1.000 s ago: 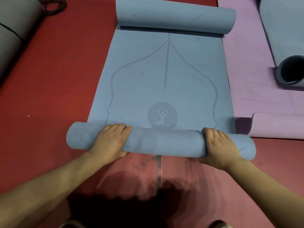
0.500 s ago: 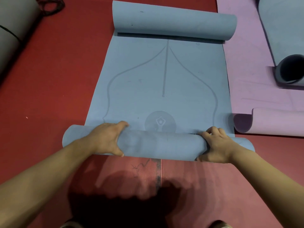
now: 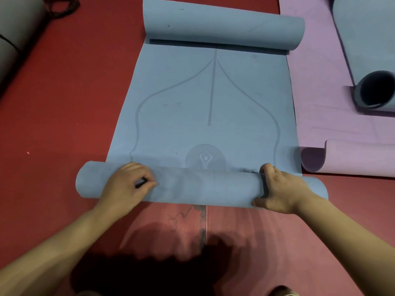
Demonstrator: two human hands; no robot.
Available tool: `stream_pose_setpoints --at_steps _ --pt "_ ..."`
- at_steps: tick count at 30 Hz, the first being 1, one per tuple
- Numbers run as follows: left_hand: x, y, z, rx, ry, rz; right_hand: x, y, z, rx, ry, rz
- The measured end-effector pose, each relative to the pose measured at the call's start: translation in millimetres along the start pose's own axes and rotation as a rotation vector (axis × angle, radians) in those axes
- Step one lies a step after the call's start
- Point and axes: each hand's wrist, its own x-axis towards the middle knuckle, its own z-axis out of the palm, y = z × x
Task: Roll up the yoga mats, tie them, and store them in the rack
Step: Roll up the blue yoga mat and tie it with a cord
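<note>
A blue yoga mat (image 3: pixel 211 107) lies lengthwise on the red floor, printed with curved lines and a round yoga emblem. Its near end is rolled into a tube (image 3: pixel 201 186) running left to right, which covers the lower edge of the emblem. The far end (image 3: pixel 224 26) curls over in a loose roll. My left hand (image 3: pixel 128 184) sits on the left part of the tube with its fingers curled down on it. My right hand (image 3: pixel 280 189) grips the right part, fingers over the top and thumb on the near side.
A purple mat (image 3: pixel 320 92) lies flat on the right, its near end (image 3: pixel 352 157) curled up beside the blue tube. A grey-blue mat (image 3: pixel 374 90) with a rolled end lies on it. A grey roll (image 3: pixel 15 28) and a dark cord (image 3: pixel 62 7) are at the far left.
The tube has rolled a little farther away from me, onto the emblem. My hands went from lying flat on it to curling round it.
</note>
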Motion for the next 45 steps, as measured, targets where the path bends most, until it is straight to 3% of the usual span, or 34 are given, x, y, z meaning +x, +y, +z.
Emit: stream_pose_setpoints --at_steps 4,6,9,13,17,22,28,32,37,41,45 --pt "-6 8 5 0.234 -0.031 0.134 2 3 -3 0.057 -0.012 0.002" --pt "-11 10 12 0.442 -0.155 0.185 3 5 -2 0.093 -0.005 -0.025" --pt "-13 19 26 0.617 -0.348 0.128 4 8 2 0.038 -0.004 -0.058" --pt "0 20 33 0.705 -0.346 0.094 3 2 6 -0.085 0.001 -0.022" --pt "14 17 29 0.677 -0.278 0.177 4 -2 9 -0.140 0.071 -0.020" --pt "29 14 16 0.615 -0.308 0.218 10 0 4 -0.107 0.117 -0.034" --pt "26 4 7 0.543 -0.439 0.203 10 4 0 -0.016 -0.130 -0.027" --pt "37 9 3 0.521 -0.642 0.098 7 4 -8 0.076 -0.232 -0.032" --pt "57 15 -2 0.440 -0.722 0.008 2 1 5 -0.015 0.020 -0.071" --pt "47 12 4 0.457 -0.681 -0.004 1 5 14 -0.039 0.124 -0.117" --pt "28 6 6 0.491 -0.434 0.131 2 3 7 -0.065 0.113 -0.128"
